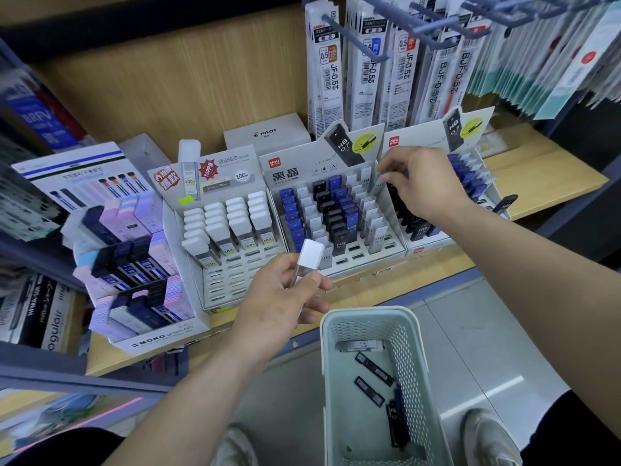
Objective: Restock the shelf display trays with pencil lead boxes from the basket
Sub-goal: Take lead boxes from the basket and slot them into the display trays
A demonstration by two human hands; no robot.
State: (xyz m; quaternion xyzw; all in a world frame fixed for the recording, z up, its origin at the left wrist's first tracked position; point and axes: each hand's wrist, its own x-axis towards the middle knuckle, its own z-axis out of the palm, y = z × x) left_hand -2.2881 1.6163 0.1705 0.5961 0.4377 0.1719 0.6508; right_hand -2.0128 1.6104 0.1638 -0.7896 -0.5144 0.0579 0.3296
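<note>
A grey Pilot box (267,133) sits at the back of a wooden shelf (544,183). Packaged pen refills (369,62) hang from blue metal hooks (356,37) above it. At far left stand more packaged pens (37,314). Below, two grey shoes (489,438) rest on a pale tiled floor (484,348).

Right hand (420,183) fingertips hidden among boxes in rightmost tray (437,245); grasp undeterminable. Left shelf stock (30,129) blurred. Shoes (490,438) cut off.
</note>
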